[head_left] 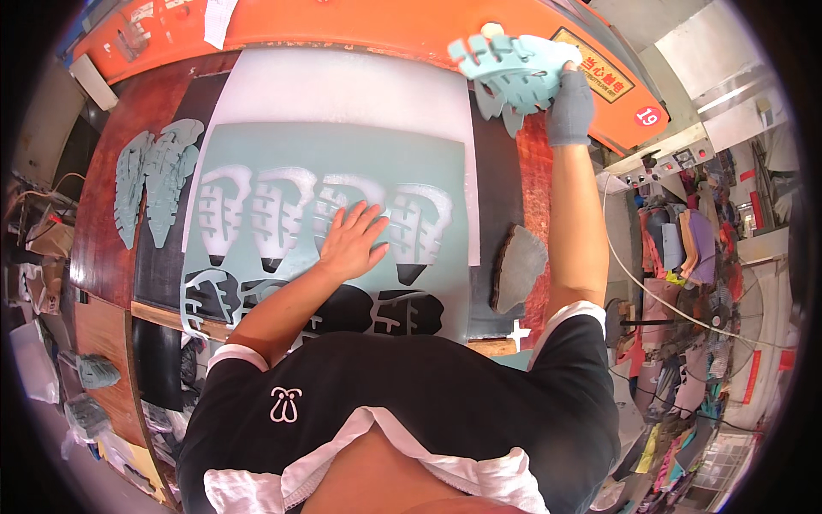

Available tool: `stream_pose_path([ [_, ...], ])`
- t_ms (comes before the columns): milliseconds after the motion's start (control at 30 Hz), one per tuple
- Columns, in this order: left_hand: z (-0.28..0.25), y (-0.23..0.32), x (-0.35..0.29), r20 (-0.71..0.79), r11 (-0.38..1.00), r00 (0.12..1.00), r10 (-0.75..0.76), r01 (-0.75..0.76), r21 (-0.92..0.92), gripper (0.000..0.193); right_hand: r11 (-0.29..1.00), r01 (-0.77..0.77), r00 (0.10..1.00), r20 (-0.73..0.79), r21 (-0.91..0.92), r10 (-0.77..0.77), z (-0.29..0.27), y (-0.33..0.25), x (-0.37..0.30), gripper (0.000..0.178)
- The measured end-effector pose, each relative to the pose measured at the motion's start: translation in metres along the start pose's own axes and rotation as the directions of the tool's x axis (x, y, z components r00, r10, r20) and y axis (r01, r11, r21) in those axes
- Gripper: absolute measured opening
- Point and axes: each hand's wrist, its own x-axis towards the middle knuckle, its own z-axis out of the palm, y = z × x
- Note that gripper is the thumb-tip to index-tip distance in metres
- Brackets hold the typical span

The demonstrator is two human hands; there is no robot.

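A pale teal sheet lies over a white board, with rows of sole-shaped holes cut through it. My bare left hand rests on the sheet with its fingers spread, partly covering one of the holes. At the far right, my right hand, in a grey glove that leaves the fingertips bare, is raised and grips several slotted, sole-shaped cut pieces of the same pale teal. The pieces are fanned out in front of the orange machine. How the fingers wrap behind them is partly hidden.
An orange machine beam spans the far side. Stacked cut pieces lie on the left of the table. A grey, curved block sits to the right of the sheet. A white cable hangs at right, by shelves of coloured material.
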Motion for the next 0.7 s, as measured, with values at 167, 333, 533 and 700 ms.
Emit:
stream_pose_path([
  [167, -0.003, 0.001, 0.004, -0.05, 1.0, 0.998, 0.024, -0.023, 0.005, 0.044, 0.96, 0.144, 0.988, 0.096, -0.241, -0.124, -0.006, -0.015, -0.04, 0.039],
  [333, -0.052, 0.021, 0.01, -0.194, 0.763, 0.894, -0.403, 0.212, -0.611, 0.049, 0.984, -0.149, 0.959, 0.23, -0.095, 0.168, -0.016, -0.026, -0.112, 0.036],
  [533, -0.148, 0.081, 0.037, -0.377, 0.913, 0.922, -0.084, -0.081, -0.401, 0.064, 0.959, -0.283, 0.849, 0.472, 0.03, 0.236, 0.002, -0.061, -0.195, 0.036],
  [700, -0.194, 0.084, 0.022, 0.045, 0.555, 0.966, -0.256, 0.185, -0.811, 0.042, 0.938, -0.336, 0.731, 0.652, 0.086, 0.202, 0.023, -0.089, -0.227, 0.037],
])
